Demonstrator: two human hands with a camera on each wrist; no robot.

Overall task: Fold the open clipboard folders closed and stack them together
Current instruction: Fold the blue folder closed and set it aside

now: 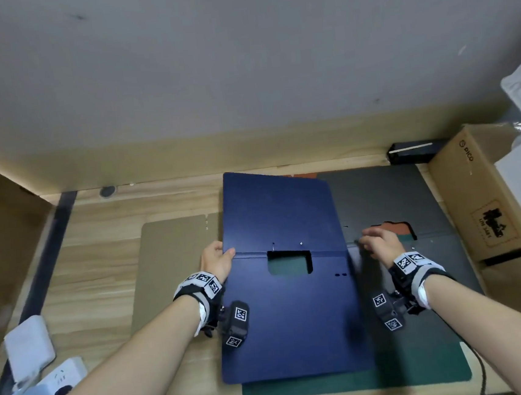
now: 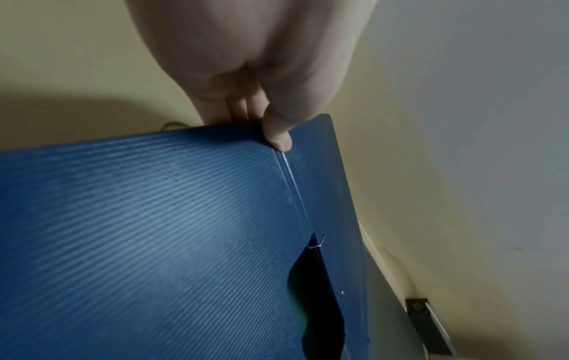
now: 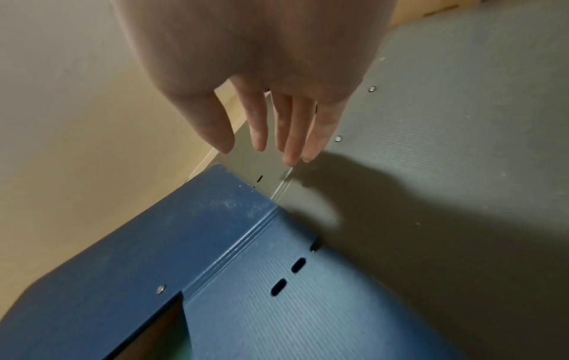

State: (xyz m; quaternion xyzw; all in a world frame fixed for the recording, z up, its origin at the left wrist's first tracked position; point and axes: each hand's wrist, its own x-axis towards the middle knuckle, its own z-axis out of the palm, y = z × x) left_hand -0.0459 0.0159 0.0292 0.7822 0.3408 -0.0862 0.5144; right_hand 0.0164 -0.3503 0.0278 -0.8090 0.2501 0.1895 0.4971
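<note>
An open dark blue clipboard folder (image 1: 291, 315) (image 2: 147, 243) (image 3: 246, 292) lies in the middle, spread out with its outer side up, on top of a green folder (image 1: 356, 380). My left hand (image 1: 216, 260) (image 2: 270, 121) pinches its left edge at the spine crease, thumb on top. To the right lies an open grey folder (image 1: 389, 194) (image 3: 462, 170), with an orange folder (image 1: 394, 229) showing through its cutout. My right hand (image 1: 379, 243) (image 3: 277, 126) hovers with straight fingers over the grey folder's spine, just past the blue folder's right edge, holding nothing.
A tan folder (image 1: 176, 262) lies flat to the left. Cardboard boxes (image 1: 488, 200) line the right side, with a black box (image 1: 413, 150) by the wall. White power strips and adapters (image 1: 36, 362) sit at the front left of the wooden table (image 1: 92, 245).
</note>
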